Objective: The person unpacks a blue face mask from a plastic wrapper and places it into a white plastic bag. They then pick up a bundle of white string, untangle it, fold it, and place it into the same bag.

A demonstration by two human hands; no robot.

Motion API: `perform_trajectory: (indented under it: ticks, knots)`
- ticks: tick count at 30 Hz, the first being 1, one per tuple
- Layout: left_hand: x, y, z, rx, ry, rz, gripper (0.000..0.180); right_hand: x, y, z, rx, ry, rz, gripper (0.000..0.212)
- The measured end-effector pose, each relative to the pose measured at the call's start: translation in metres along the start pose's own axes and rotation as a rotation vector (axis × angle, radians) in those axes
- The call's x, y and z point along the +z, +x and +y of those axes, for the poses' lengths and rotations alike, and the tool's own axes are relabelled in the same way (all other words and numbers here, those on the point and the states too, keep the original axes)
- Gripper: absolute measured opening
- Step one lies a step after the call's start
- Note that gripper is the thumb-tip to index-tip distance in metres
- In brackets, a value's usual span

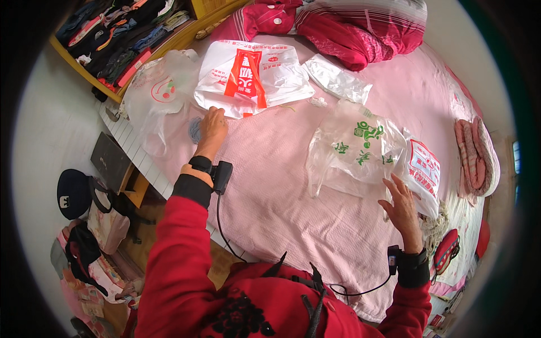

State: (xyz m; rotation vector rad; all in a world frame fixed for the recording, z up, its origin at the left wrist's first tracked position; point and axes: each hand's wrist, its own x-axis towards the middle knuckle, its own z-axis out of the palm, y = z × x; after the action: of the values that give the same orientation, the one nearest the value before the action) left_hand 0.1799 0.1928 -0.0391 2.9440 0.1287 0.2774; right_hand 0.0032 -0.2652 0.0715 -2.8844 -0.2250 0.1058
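White-and-red plastic bag [251, 79], frame's upper middle: left hand [212, 128] lies flat on its edge; right hand [402, 205] spread beside clear green-printed bag [355, 149]. Bags lie unfolded across bed [276, 208].

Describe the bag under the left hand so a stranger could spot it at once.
Start at the pink bed and go to its far side, below the red pillows. The left hand rests on the near edge of a white plastic bag lying flat there. It alone has a broad red band down its middle; its neighbours are clear or green-printed.
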Motion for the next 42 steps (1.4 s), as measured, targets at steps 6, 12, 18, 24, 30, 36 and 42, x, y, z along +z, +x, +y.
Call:
perform_trajectory:
  ticks: [6, 12, 18, 24, 30, 36, 42]
  knots:
    - [0.004, -0.005, -0.012, 0.033, 0.154, -0.016, 0.016, 0.001, -0.016, 0.008, 0.054, 0.026, -0.015, 0.052]
    - [0.005, -0.003, -0.018, 0.023, 0.128, -0.042, 0.010, 0.003, -0.029, 0.016, 0.051, 0.038, 0.013, 0.054]
    - [-0.017, -0.005, 0.002, 0.021, -0.277, -0.031, 0.016, 0.001, -0.047, 0.021, 0.050, 0.106, 0.044, 0.052]
    - [-0.047, -0.025, 0.071, 0.102, -1.026, -0.260, 0.012, 0.001, -0.070, 0.024, 0.068, 0.124, 0.058, 0.051]
    - [-0.066, -0.076, 0.165, 0.214, -1.241, -0.587, 0.012, 0.011, -0.078, 0.014, 0.010, 0.282, 0.088, 0.045]
    - [-0.044, -0.148, 0.250, 0.309, -1.389, -0.769, 0.010, 0.022, -0.074, -0.020, 0.006, 0.701, -0.016, 0.048]
    - [-0.044, -0.181, 0.256, 0.340, -1.418, -0.826, 0.012, 0.045, -0.058, -0.044, 0.153, 1.236, -0.022, 0.055]
